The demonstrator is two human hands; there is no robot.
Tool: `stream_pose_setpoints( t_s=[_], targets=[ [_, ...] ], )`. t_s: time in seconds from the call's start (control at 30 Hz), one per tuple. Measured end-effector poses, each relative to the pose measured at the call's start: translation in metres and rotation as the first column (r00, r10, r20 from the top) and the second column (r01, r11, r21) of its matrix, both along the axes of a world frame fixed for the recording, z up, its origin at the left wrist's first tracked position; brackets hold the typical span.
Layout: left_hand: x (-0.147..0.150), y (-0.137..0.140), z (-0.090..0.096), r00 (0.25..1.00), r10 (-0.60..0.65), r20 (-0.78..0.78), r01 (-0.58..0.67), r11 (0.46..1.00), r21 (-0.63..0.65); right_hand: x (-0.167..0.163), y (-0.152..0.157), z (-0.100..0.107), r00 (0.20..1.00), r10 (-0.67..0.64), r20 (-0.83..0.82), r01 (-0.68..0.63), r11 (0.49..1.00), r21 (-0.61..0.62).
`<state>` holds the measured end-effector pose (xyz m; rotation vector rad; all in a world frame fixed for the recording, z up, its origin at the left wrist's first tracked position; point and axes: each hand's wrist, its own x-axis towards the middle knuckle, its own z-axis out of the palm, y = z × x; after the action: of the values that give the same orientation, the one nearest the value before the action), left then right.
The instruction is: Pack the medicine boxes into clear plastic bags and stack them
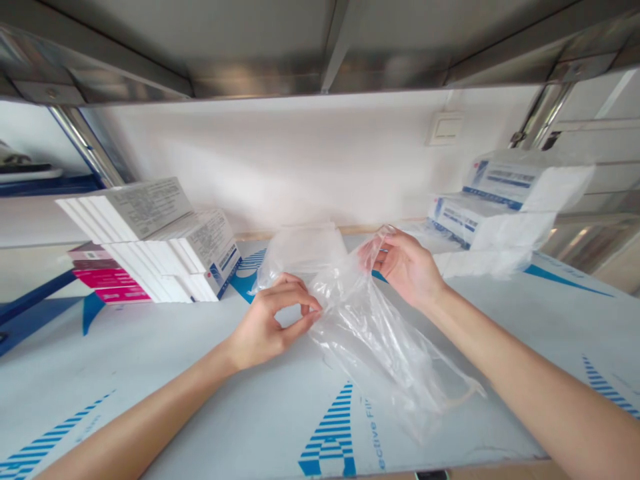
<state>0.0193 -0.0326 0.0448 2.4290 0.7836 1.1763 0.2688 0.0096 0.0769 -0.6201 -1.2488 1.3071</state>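
Observation:
A clear plastic bag [385,340] hangs crumpled between my hands, its lower part spread over the film-covered shelf surface. My left hand [275,317] pinches the bag's left edge between thumb and forefinger. Higher up and to the right, my right hand [405,263] grips the top corner, with its fingers curled behind the film. Just beyond my hands lies a pile of flat clear bags [303,253].
Stacked white boxes [165,247] stand at the left beside magenta boxes [113,280]. Plastic-wrapped white boxes [505,210] are piled at the right. A metal shelf [260,47] hangs low overhead. The wall behind carries a switch [446,129].

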Motion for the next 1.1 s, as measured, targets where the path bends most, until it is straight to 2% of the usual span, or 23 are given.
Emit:
stream_pose_setpoints(
  t_s=[0.1,0.23,0.43,0.67,1.1],
  targets=[
    [-0.002,0.005,0.003,0.998,-0.02,0.063,0.025,0.997,-0.076,0.008,0.006,-0.002,0.997,-0.066,0.032,0.065,0.998,0.014],
    [-0.007,0.012,0.003,0.989,0.033,0.142,-0.006,0.982,-0.189,0.019,0.017,-0.006,0.99,-0.138,0.031,0.137,0.99,0.025],
    [-0.008,0.008,-0.003,0.968,0.051,0.247,0.009,0.972,-0.235,0.024,0.022,-0.009,0.977,-0.194,0.092,0.189,0.98,0.058],
    [-0.007,0.005,-0.011,0.979,0.071,0.189,-0.026,0.972,-0.233,0.022,0.021,-0.012,0.966,-0.207,0.152,0.192,0.975,0.109],
    [-0.008,0.003,-0.016,0.995,0.052,0.088,-0.032,0.976,-0.215,0.021,0.022,-0.02,0.987,-0.122,0.102,0.109,0.986,0.129]
  ],
)
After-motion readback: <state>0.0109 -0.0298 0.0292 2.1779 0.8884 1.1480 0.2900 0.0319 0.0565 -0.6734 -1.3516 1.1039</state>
